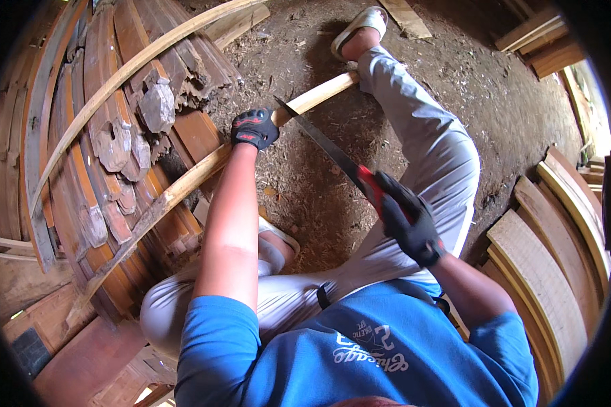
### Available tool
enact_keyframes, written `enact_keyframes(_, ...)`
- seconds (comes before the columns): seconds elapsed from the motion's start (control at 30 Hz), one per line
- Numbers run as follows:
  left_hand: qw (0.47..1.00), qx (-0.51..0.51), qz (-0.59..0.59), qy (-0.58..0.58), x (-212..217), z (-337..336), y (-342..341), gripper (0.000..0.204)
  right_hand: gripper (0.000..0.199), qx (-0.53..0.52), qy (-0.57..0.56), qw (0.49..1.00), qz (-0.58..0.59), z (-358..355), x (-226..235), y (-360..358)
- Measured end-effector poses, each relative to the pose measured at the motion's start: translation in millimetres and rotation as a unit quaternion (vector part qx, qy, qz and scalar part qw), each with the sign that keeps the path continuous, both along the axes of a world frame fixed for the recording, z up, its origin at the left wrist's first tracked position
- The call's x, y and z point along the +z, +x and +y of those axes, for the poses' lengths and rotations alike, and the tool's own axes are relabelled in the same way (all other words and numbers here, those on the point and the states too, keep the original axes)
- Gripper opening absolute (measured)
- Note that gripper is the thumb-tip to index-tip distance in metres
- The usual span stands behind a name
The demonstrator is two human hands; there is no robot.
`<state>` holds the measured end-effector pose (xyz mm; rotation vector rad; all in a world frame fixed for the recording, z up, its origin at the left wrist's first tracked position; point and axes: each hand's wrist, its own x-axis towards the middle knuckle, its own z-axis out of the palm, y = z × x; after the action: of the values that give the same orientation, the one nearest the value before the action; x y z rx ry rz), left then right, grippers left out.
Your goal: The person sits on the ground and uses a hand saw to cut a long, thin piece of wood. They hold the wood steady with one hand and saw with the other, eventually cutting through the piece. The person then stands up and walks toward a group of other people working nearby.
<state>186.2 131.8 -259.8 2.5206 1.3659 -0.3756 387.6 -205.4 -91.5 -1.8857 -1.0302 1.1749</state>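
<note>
At the far left a stack of curved reddish-brown wooden staves [108, 136] is seen, rough at the sawn ends and darkened along the faces. Across it a long, pale, slightly bowed wooden strip [169, 193] is laid, running from the lower left up toward the raised foot, where its far end is braced near a white sandal [359, 24]. The strip is judged stiff yet springy, light for its length, dry and splintery on the edges; it is best gripped close beside the cut, where flexing is least.

It is held just there by the left hand [254, 127], clad in a black glove with red trim, the fingers wrapped tightly around the strip and pressed together. Immediately right of that grip the dark, narrow steel blade of a handsaw [322, 144] is set across the strip at a slant, its tip just beyond the wood. The blade is judged thin and liable to bend or bind if twisted.

The saw's red handle [370, 184] is enclosed by the right hand [410, 220], in a plain black glove, fingers curled fully about it.

Below lies a floor of brown earth strewn with sawdust and chips [319, 203]. At the right, pale curved boards [543, 271] are stacked on edge, smoother and lighter in tone.
</note>
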Motion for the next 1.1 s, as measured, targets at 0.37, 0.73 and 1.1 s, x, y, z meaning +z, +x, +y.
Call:
enact_keyframes(0.37,1.0,-0.02,-0.002,-0.014,-8,4,1,0.041,0.04,-0.044,0.161,0.982,-0.084,156,-109,-43)
enact_keyframes(0.73,1.0,0.007,-0.011,-0.019,-1,4,-4,0.039,0.045,0.004,-0.025,1.0,-0.009,6,21,2)
enact_keyframes(1.1,0.999,-0.027,-0.022,-0.034,9,-3,22,0.034,0.038,-0.052,0.209,0.975,-0.051,192,-127,-34)
